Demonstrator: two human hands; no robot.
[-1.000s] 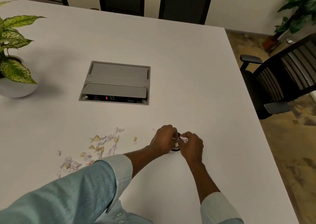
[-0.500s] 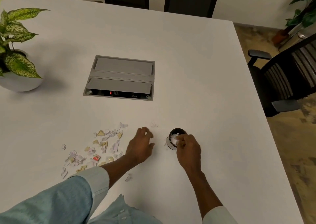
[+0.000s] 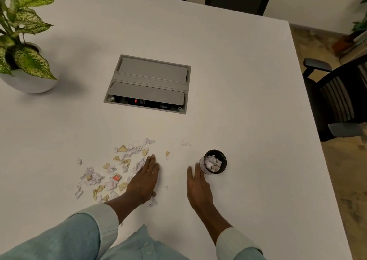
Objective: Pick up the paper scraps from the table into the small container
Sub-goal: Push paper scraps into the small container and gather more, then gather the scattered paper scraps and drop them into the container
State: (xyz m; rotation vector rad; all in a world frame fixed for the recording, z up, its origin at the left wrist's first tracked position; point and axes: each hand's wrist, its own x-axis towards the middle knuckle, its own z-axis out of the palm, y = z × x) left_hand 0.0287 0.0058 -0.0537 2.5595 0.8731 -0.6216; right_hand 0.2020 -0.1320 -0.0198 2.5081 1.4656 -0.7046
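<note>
Some of this is hard to read. The left hand lies flat on the table with fingers straight and together, so whatever is under the palm is hidden, though a couple of bits poke out by the wrist. It's holding nothing that I can see. It sits right at the right-hand edge of the paper scraps, which spread out to its left in a loose mess of white and yellowish pieces, with one orange-red bit among them. A few strays lie apart, between the pile and the small container. That's a dark cup standing upright, with white scraps inside. The right hand is relaxed and empty, fingertips right up against the cup's left wall. I honestly can't tell if they touch it. The potted plant is cut off at the left edge, and the office chair at the right.
</note>
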